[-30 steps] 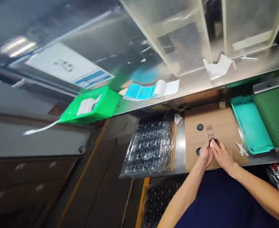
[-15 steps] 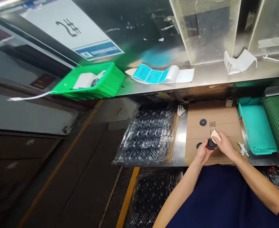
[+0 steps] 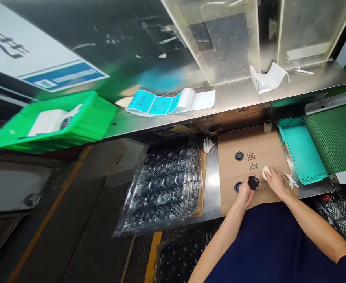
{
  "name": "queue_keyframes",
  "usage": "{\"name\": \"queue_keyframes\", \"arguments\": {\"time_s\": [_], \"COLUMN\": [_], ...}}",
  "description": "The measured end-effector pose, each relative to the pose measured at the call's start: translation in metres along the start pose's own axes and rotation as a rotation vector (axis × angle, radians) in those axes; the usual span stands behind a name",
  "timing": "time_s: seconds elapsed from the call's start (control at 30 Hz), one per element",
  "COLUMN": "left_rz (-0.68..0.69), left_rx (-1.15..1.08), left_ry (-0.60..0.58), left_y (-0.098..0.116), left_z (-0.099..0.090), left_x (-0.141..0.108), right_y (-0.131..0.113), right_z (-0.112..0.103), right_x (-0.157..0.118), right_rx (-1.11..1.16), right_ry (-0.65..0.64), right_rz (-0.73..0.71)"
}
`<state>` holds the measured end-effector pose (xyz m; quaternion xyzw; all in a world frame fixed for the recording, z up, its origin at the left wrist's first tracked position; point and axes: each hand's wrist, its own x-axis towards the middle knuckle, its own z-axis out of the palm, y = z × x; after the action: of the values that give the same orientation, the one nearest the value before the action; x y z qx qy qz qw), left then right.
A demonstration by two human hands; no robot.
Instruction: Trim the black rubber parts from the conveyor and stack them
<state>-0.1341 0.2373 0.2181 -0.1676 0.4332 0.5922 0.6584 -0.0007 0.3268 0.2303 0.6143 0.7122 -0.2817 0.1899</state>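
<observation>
My left hand (image 3: 245,192) grips a round black disc-shaped part (image 3: 253,182) between its fingers, just above a brown cardboard sheet (image 3: 249,151). My right hand (image 3: 275,182) pinches a small cream pad (image 3: 266,172) at its fingertips, a short gap from the black part. Both hands rest low over the sheet's near edge. The cardboard has the printed characters 正面 and several round holes; a black ring sits in a hole (image 3: 238,187) just beyond my left hand, and another (image 3: 239,156) lies farther up.
A clear blister tray (image 3: 161,190) of black round parts lies left of the cardboard on the steel bench. To the right are a teal tray (image 3: 301,153) and a green belt (image 3: 335,135). A shelf above holds a cyan label roll (image 3: 167,103) and a green crate (image 3: 57,122).
The black part has come away from the cream pad and moved left with my left hand. My right hand has drawn the pad slightly apart. The whole view has shifted as my head turned.
</observation>
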Motion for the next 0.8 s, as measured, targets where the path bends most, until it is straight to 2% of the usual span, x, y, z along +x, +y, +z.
{"name": "queue_keyframes", "arguments": {"time_s": [0.07,0.13,0.2,0.23,0.27,0.33,0.37,0.43,0.5,0.57,0.67,0.73,0.8], "left_rz": [-0.020,-0.067,-0.108,-0.125,-0.151,-0.230,-0.272,-0.340,-0.372,-0.350,-0.253,-0.200,-0.155], "left_rx": [-0.009,-0.053,-0.093,-0.106,-0.116,-0.112,-0.091,-0.011,0.091,0.194,0.383,0.483,0.539], "left_ry": [0.036,0.010,-0.048,-0.071,-0.090,-0.118,-0.131,-0.151,-0.160,-0.140,-0.057,-0.022,-0.049], "left_y": [0.007,0.014,0.018,0.017,0.015,0.004,-0.003,-0.019,-0.034,-0.044,-0.051,-0.054,-0.057], "left_z": [-0.015,-0.029,-0.038,-0.041,-0.042,-0.043,-0.043,-0.041,-0.038,-0.035,-0.030,-0.031,-0.034], "left_x": [-0.001,-0.004,-0.009,-0.012,-0.014,-0.017,-0.018,-0.019,-0.020,-0.019,-0.017,-0.015,-0.013], "right_y": [0.023,0.050,0.077,0.088,0.098,0.108,0.108,0.097,0.076,0.053,0.027,0.021,0.022], "right_z": [0.005,0.009,0.012,0.013,0.013,0.014,0.015,0.019,0.024,0.027,0.028,0.026,0.025], "right_x": [0.002,0.000,0.000,0.001,0.003,0.009,0.010,0.007,-0.003,-0.016,-0.031,-0.035,-0.035], "right_rx": [-0.042,-0.108,-0.141,-0.135,-0.119,-0.074,-0.045,0.021,0.080,0.086,-0.005,-0.081,-0.132], "right_ry": [0.021,0.161,0.329,0.372,0.377,0.302,0.257,0.188,0.115,0.002,-0.113,-0.142,-0.153], "right_rz": [-0.070,-0.157,-0.143,-0.101,-0.059,-0.047,-0.090,-0.270,-0.489,-0.631,-0.666,-0.653,-0.659]}}
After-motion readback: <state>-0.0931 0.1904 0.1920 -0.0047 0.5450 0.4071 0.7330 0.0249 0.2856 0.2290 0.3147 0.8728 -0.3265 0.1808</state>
